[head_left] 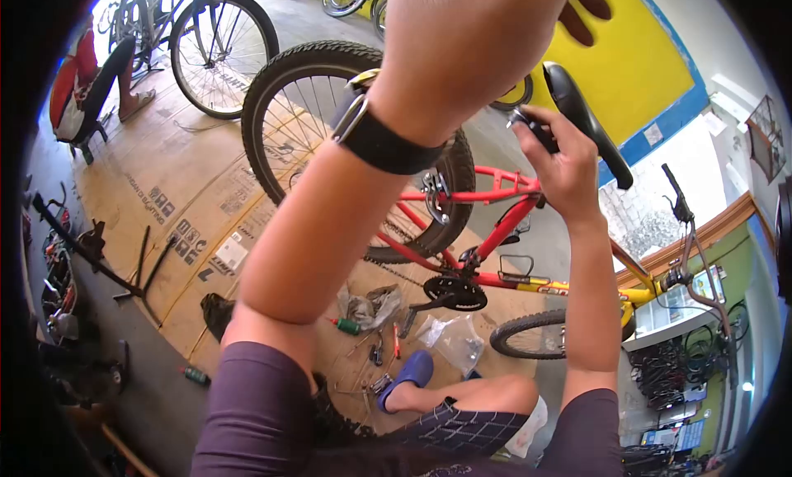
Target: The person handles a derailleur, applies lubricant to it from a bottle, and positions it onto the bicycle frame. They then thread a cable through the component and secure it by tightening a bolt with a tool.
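My left hand (474, 48) is raised close to the camera, cut off by the top edge. A black band (392, 151) circles its wrist, and two of its fingers show apart with nothing seen between them. Level with the saddle (577, 106), my right hand (565, 164) is closed around a small black object with a shiny metal tip (536, 131); its kind cannot be made out. Beyond my arms is a bicycle with a red and yellow frame (507, 225). Its knobby rear wheel (256, 147) is behind my left forearm, and the crankset (454, 291) sits below.
Cardboard (198, 205) covers the floor. Near a blue clog (410, 378) lie a green bottle (346, 325), a clear plastic bag (458, 343) and several small tools. A seated person (82, 89) is at far left, beside another bicycle (219, 56). A black stand (99, 263) lies left.
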Demonstrator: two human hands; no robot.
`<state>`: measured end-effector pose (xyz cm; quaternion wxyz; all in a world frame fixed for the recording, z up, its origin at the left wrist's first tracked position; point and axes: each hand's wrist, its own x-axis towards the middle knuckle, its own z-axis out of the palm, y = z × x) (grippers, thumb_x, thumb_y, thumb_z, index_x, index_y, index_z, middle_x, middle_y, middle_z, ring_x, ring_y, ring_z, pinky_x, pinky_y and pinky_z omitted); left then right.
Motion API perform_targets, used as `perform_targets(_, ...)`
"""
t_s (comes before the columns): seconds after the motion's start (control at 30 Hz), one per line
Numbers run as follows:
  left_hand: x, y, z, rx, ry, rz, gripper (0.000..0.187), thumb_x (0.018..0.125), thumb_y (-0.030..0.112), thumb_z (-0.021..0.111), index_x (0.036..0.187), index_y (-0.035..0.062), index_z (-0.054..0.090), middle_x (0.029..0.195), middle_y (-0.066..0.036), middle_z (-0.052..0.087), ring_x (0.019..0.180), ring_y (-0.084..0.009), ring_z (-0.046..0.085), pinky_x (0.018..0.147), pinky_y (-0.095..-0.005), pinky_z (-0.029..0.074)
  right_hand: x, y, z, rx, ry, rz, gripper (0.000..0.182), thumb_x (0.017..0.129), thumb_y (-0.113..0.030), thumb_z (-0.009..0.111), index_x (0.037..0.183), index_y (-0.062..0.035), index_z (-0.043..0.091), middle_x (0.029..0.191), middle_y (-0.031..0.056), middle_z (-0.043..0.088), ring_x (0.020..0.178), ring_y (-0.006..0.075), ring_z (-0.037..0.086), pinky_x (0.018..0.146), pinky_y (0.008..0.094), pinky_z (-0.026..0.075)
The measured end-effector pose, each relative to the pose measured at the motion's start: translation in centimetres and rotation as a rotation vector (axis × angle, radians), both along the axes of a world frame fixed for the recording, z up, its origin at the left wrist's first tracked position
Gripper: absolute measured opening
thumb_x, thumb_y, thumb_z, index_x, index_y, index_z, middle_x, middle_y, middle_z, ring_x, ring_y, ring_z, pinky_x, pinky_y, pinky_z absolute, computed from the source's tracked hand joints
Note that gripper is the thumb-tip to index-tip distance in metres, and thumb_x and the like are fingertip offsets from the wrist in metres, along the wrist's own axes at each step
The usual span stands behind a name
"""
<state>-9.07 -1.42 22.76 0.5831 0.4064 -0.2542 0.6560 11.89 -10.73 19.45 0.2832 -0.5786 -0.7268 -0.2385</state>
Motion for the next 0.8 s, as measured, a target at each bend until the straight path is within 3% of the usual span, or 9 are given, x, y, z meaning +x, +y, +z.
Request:
perform_targets(0.1, 1.3, 4.0, -1.9, 0.093, -0.135, -0.175, 0.026, 0.098, 0.018, 0.065, 0.104, -0.0077, 0.066, 0.073, -0.006, 0.068, 0.061, -0.0075, 0.062, 0.053, -0.0193, 0.048, 1.1, 4.5, 0.0, -0.066, -0.352, -0.338, 0.029, 0.093, -0.029, 0.068, 0.102, -0.0018, 0.070, 0.089, 0.0185, 0.071, 0.075, 0.0310, 0.070, 0.067, 0.0371, 0.053)
perform_targets(0.13, 2.1, 5.8, -3.1, 0.163, -0.165, -0.243, 0.027, 0.098, 0.018, 0.064, 0.103, -0.0078, 0.066, 0.071, -0.006, 0.068, 0.060, -0.0075, 0.062, 0.052, -0.0197, 0.047, 1.6, 5.4, -0.5, -0.084, -0.473, -0.336, 0.032, 0.094, -0.032, 0.065, 0.102, -0.0013, 0.069, 0.091, 0.0197, 0.071, 0.078, 0.0353, 0.069, 0.068, 0.0408, 0.052)
perform_targets(0.2, 3.7, 9.3, -5.8, 0.305, -0.214, -0.382, 0.028, 0.098, 0.019, 0.064, 0.100, -0.0082, 0.066, 0.069, -0.005, 0.067, 0.057, -0.0077, 0.061, 0.050, -0.0204, 0.047, 3.4, 7.7, -1.5, -0.216, -0.402, -0.254, 0.031, 0.094, -0.031, 0.065, 0.103, -0.0013, 0.069, 0.092, 0.0193, 0.071, 0.079, 0.0362, 0.068, 0.069, 0.0413, 0.053)
perform_targets(0.3, 3.5, 12.0, -8.8, 0.162, -0.066, -0.042, 0.030, 0.095, 0.020, 0.061, 0.091, -0.0090, 0.067, 0.060, -0.005, 0.065, 0.051, -0.0082, 0.059, 0.046, -0.0236, 0.045, 4.6, 11.0, -3.9, -0.352, -0.414, -0.299, 0.030, 0.095, -0.028, 0.065, 0.104, 0.0004, 0.068, 0.091, 0.0209, 0.071, 0.082, 0.0385, 0.068, 0.072, 0.0410, 0.053)
perform_targets(0.33, 3.4, 13.0, -8.8, 0.074, 0.038, -0.037, 0.031, 0.094, 0.021, 0.060, 0.089, -0.0091, 0.067, 0.059, -0.006, 0.064, 0.052, -0.0084, 0.059, 0.046, -0.0237, 0.045, 5.8, 11.9, -4.5, -0.411, -0.357, -0.297, 0.029, 0.095, -0.027, 0.066, 0.105, 0.0005, 0.068, 0.092, 0.0217, 0.070, 0.082, 0.0384, 0.068, 0.073, 0.0410, 0.053)
perform_targets(0.43, 5.8, 16.3, -12.1, 0.031, -0.095, 0.418, 0.035, 0.088, 0.023, 0.059, 0.082, -0.0094, 0.070, 0.061, -0.015, 0.066, 0.055, -0.0187, 0.064, 0.054, -0.0322, 0.052, 8.9, 13.5, -5.3, -0.620, -0.263, -0.341, 0.021, 0.093, -0.015, 0.064, 0.106, 0.0019, 0.066, 0.095, 0.0219, 0.070, 0.083, 0.0347, 0.068, 0.076, 0.0376, 0.052)
perform_targets(0.6, 5.2, 19.1, -15.4, 0.000, 0.094, 0.480, 0.033, 0.081, 0.018, 0.056, 0.082, -0.0120, 0.070, 0.071, -0.027, 0.067, 0.069, -0.0357, 0.068, 0.070, -0.0414, 0.056, 10.5, 13.6, -6.6, -0.874, -0.152, -0.345, 0.020, 0.088, -0.004, 0.062, 0.106, 0.0033, 0.065, 0.096, 0.0189, 0.071, 0.085, 0.0302, 0.066, 0.080, 0.0361, 0.052)
perform_targets(0.7, 3.4, 20.3, -14.2, -0.109, 0.288, 0.235, 0.031, 0.078, 0.013, 0.056, 0.080, -0.0154, 0.068, 0.079, -0.034, 0.066, 0.077, -0.0440, 0.068, 0.078, -0.0445, 0.056, 11.7, 13.6, -7.0, -0.864, -0.210, -0.296, 0.021, 0.086, -0.004, 0.065, 0.105, 0.0035, 0.065, 0.100, 0.0204, 0.071, 0.089, 0.0305, 0.067, 0.083, 0.0372, 0.052)
perform_targets(0.8, 4.9, 19.9, -15.8, -0.124, 0.120, 0.361, 0.029, 0.077, 0.011, 0.057, 0.080, -0.0153, 0.068, 0.082, -0.035, 0.067, 0.081, -0.0443, 0.069, 0.079, -0.0450, 0.056, 11.9, 13.8, -6.8, -0.836, -0.220, -0.328, 0.023, 0.084, -0.004, 0.068, 0.105, 0.0039, 0.065, 0.099, 0.0197, 0.071, 0.089, 0.0327, 0.067, 0.084, 0.0382, 0.052)
